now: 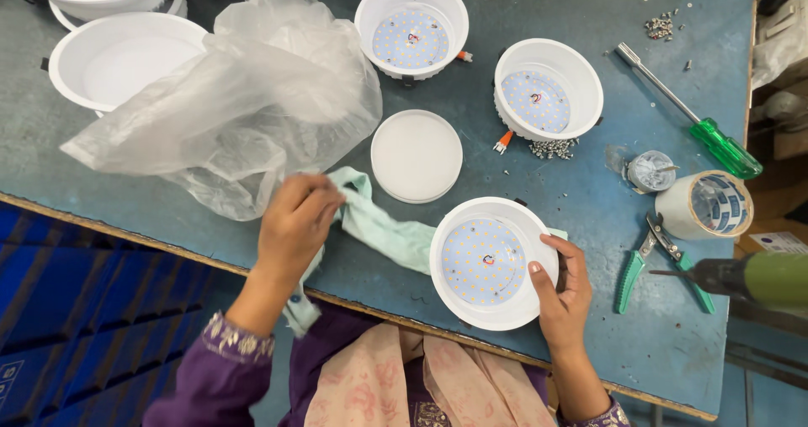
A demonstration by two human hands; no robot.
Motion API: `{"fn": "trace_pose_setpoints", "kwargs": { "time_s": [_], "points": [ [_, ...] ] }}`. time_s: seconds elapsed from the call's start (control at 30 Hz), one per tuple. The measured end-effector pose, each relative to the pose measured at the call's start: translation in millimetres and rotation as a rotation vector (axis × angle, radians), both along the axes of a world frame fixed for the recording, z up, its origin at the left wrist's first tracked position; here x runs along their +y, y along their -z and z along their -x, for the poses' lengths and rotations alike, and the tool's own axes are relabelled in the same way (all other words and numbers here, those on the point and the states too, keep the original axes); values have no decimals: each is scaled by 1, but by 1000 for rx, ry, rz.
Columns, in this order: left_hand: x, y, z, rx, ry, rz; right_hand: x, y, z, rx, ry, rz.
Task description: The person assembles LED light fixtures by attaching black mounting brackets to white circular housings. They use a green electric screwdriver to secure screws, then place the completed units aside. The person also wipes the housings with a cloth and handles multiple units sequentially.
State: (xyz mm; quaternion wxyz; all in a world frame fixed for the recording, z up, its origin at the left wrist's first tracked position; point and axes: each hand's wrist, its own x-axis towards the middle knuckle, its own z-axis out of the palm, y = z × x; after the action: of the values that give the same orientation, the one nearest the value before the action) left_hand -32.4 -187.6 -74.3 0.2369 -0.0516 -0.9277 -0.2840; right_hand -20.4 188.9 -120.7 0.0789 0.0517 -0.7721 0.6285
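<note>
My right hand grips the right rim of a round white lamp housing at the near edge of the bench; its inside shows a disc of small yellow dots. My left hand is closed on a pale green cloth that trails right toward that housing and hangs down over the bench edge. The hand lies against a crumpled clear plastic bag. A flat white round cover lies just beyond the cloth.
Two more open housings and several covered ones stand at the back. A green-handled screwdriver, tape roll, green pliers, loose screws and a powered driver lie at the right.
</note>
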Motion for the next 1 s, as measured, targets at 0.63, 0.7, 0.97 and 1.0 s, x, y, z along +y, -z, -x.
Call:
{"fn": "trace_pose_setpoints", "kwargs": {
  "time_s": [0.63,0.7,0.97,1.0],
  "points": [
    [37,-35,53,26,323,179,-1,-3,1,-10,17,-44],
    [41,-27,53,-1,381,276,-1,-2,1,-22,15,-34],
    [39,-15,57,94,356,355,0,-1,2,-5,24,-50],
    [39,-15,58,110,368,333,-1,-1,2,-9,22,-38]
  ]
}}
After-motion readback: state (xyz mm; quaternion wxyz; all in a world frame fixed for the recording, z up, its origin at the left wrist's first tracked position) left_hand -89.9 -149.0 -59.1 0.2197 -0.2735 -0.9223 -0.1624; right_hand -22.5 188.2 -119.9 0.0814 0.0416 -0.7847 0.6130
